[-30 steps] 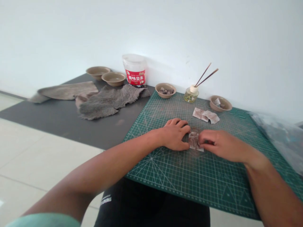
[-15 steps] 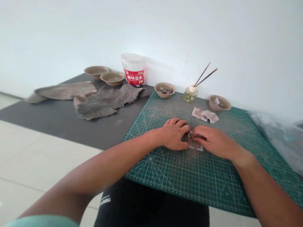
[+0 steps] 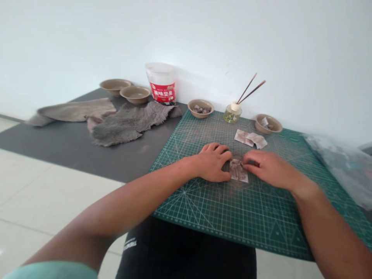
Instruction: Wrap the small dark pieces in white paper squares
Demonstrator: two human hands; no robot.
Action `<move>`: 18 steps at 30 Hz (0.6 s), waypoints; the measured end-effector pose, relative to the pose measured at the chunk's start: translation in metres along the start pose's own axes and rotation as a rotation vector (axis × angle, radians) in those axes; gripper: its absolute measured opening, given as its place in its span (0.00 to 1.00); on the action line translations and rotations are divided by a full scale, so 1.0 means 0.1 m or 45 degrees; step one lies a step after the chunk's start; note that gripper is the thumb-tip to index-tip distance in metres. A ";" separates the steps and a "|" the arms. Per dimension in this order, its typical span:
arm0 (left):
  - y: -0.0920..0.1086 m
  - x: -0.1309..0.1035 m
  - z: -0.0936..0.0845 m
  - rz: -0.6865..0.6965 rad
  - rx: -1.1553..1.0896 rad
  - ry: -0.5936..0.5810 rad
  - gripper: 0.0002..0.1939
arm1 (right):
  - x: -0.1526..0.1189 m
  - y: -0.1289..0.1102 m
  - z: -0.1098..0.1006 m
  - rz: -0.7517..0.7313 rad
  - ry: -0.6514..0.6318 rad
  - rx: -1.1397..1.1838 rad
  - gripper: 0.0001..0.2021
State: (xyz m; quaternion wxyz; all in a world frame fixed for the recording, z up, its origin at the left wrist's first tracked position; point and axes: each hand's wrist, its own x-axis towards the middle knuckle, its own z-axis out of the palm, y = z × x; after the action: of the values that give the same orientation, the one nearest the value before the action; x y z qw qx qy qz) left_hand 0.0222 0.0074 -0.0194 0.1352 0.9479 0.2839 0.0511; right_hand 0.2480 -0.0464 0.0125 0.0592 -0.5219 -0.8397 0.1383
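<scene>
A small white square (image 3: 238,170) with brown smears, like paper or a wipe, lies flat on a green cutting mat (image 3: 215,209). My left hand (image 3: 214,162) rests on the mat with fingers spread, thumb and fingertips at the square's left edge. At its right edge my right hand (image 3: 267,168) has thumb and fingers closed in a pinch; what is between them is too small to make out. Two more smeared white pieces, one flat (image 3: 243,137) and one curled (image 3: 257,140), overlap beyond my hands.
Behind stand a bowl of small stones (image 3: 200,109), a reed diffuser (image 3: 233,112) and a bowl with white scraps (image 3: 268,124). Grey rags (image 3: 130,122), two bowls (image 3: 135,95) and a red-labelled tub (image 3: 161,83) are at left. Clear plastic (image 3: 340,166) lies at right.
My right hand has drawn slightly right, uncovering more of the smeared square. My left hand has stayed at its left edge. The view has shifted slightly.
</scene>
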 end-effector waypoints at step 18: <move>0.02 0.00 -0.03 -0.018 0.021 -0.027 0.28 | 0.02 -0.02 0.07 -0.062 0.092 -0.088 0.07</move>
State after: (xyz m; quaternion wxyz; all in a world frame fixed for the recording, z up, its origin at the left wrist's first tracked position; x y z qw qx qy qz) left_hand 0.0226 0.0067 -0.0164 0.1309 0.9475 0.2894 0.0377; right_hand 0.2437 -0.0470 0.0059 0.0749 -0.5077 -0.8537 0.0887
